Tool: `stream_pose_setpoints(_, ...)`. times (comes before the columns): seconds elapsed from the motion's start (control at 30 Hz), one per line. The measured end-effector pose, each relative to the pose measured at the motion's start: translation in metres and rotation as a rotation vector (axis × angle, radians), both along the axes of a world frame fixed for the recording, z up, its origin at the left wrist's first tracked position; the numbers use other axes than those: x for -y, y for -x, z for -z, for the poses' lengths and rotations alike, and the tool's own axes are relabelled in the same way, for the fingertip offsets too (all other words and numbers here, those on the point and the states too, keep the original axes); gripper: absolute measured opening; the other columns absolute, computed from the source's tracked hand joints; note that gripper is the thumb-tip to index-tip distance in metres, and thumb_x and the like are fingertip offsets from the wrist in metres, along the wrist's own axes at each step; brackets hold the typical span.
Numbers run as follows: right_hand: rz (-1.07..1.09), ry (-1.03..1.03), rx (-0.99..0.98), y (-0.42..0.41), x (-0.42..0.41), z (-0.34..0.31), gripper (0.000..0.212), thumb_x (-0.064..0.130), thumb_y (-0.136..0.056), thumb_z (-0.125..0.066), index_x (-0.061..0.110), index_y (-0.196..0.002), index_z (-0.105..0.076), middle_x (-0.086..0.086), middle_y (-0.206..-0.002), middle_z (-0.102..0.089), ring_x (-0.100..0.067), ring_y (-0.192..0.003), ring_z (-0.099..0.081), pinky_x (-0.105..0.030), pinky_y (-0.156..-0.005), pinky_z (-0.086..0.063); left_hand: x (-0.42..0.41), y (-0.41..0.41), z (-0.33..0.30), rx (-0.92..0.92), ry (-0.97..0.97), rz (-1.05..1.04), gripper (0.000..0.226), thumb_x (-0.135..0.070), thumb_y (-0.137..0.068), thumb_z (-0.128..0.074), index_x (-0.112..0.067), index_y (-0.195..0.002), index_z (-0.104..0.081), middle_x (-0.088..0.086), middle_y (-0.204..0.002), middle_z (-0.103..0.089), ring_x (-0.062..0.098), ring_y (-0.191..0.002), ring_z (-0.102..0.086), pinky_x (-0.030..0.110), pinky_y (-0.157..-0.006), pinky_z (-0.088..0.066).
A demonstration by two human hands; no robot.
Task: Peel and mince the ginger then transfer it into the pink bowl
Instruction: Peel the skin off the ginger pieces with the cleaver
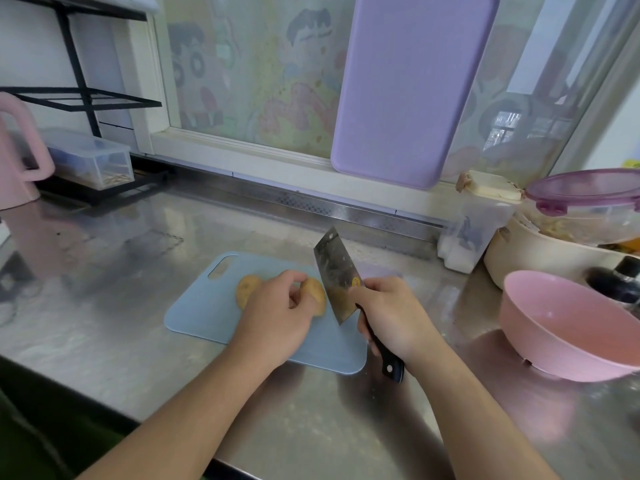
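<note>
A tan piece of ginger [246,289] lies on the light blue cutting board [201,313]. My left hand [277,317] covers its middle and grips it, with one knob showing left of the hand and another by my fingertips. My right hand [388,313] grips the black handle of a cleaver [337,278]. The blade points up and away, and its lower edge sits just right of the ginger's right knob. The empty pink bowl [568,327] stands on the steel counter to the right.
A lilac cutting board [412,88] leans against the window behind. At the right stand a clear jar [474,223], a purple-lidded container [588,206] on a cream pot, and a dark bottle [620,278]. A pink jug [17,157] and a rack stand far left.
</note>
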State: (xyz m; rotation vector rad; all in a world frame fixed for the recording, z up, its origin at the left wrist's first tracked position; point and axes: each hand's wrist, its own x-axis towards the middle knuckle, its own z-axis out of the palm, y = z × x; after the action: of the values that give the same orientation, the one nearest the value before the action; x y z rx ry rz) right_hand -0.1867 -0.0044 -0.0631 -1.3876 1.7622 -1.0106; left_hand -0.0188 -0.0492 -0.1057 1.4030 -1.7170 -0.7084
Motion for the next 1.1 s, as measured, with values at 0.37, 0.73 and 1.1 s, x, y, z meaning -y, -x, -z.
stream_pose_setpoints(0.37,0.055,-0.026,0.086,0.003,-0.005,-0.012,0.034,0.017,-0.096,-0.047,0.012,-0.063,-0.048,-0.018,-0.053,-0.053,-0.023,-0.041,-0.044,-0.03,-0.05,-0.035,0.002,-0.002,0.01,0.178,0.085,0.118,0.04,-0.037,-0.096,-0.069,-0.032,-0.135,-0.063,-0.02,-0.113,-0.05,0.01,-0.097,-0.055,0.026,-0.094,-0.045)
stream_pose_setpoints(0.73,-0.073,-0.117,0.121,-0.002,-0.011,-0.015,0.032,0.019,-0.107,-0.041,-0.007,-0.098,-0.058,-0.023,-0.064,-0.064,-0.026,-0.041,-0.045,-0.028,-0.042,-0.042,0.002,0.0,0.013,0.193,0.134,0.102,0.041,-0.034,-0.095,-0.071,-0.027,-0.135,-0.064,-0.017,-0.117,-0.05,0.015,-0.103,-0.058,0.03,-0.097,-0.046)
stream_pose_setpoints(1.1,-0.053,-0.134,0.116,-0.004,-0.017,-0.021,0.043,0.027,-0.105,-0.044,-0.006,-0.081,-0.057,-0.02,-0.062,-0.053,-0.025,-0.041,-0.042,-0.028,-0.04,-0.04,0.004,-0.001,0.012,0.166,0.113,0.083,0.04,-0.035,-0.095,-0.072,-0.028,-0.135,-0.067,-0.015,-0.115,-0.055,0.005,-0.091,-0.058,0.022,-0.085,-0.04)
